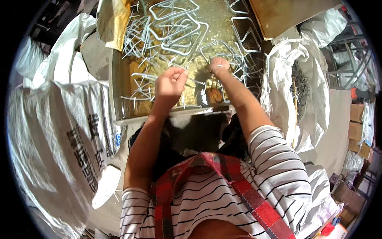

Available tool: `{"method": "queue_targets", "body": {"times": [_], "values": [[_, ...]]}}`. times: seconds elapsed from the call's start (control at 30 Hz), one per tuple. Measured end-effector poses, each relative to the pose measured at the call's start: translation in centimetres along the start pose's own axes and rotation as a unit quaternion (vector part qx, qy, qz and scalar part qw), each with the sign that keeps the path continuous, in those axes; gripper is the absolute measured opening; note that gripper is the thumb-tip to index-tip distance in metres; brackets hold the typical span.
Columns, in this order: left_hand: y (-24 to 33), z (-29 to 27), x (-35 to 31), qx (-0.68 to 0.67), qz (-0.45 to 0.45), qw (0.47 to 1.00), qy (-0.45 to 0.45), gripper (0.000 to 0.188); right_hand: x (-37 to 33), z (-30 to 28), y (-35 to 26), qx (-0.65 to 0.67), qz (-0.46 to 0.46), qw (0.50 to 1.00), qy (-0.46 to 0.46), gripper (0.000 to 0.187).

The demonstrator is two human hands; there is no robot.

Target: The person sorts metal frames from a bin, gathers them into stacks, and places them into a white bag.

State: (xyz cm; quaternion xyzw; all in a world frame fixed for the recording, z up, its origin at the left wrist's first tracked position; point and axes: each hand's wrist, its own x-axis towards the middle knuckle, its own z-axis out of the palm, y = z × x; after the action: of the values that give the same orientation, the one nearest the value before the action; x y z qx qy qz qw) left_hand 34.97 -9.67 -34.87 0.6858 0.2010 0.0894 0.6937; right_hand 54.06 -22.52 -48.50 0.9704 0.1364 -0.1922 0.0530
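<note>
My left hand (171, 83) is over the near part of a shallow metal-edged work table, its fingers curled and thumb pressed to the fingertips. A thin pale wire shows by those fingertips; whether it is held is too fine to make out. My right hand (219, 64) reaches farther in, beside bent wire pieces, with its fingers mostly hidden beneath it. Large bent metal wire frames (179, 34) lie at the far middle. Short wire pieces (137, 36) are heaped at the left, and more wire pieces (242, 65) lie at the right.
The table's near metal edge (143, 118) runs just in front of me. A big white woven sack (59, 143) stands at the left. An open white sack (278, 75) with dark wire pieces is at the right. A brown panel (290, 16) rises at the far right; cardboard boxes (356, 129) stand beyond.
</note>
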Motion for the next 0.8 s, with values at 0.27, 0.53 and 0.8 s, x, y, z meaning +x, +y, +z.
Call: {"method": "queue_targets", "body": {"times": [0.27,0.53,0.8], "values": [[-2.2,-1.3,2.3,-0.071,-0.085,0.994,0.019,0.022,0.5,0.1,0.1,0.174,0.044,0.983,-0.042,0.034],[-4.2,2.0,3.9,-0.265,-0.261,0.926,-0.060,0.053,-8.5,-9.4,-3.6,0.202,-0.154,0.967,-0.016,0.044],[-5.9,-0.8,5.0,-0.368,-0.189,0.886,0.212,0.026,-12.4,-10.6,-5.9,0.395,-0.371,0.840,-0.044,0.040]]}}
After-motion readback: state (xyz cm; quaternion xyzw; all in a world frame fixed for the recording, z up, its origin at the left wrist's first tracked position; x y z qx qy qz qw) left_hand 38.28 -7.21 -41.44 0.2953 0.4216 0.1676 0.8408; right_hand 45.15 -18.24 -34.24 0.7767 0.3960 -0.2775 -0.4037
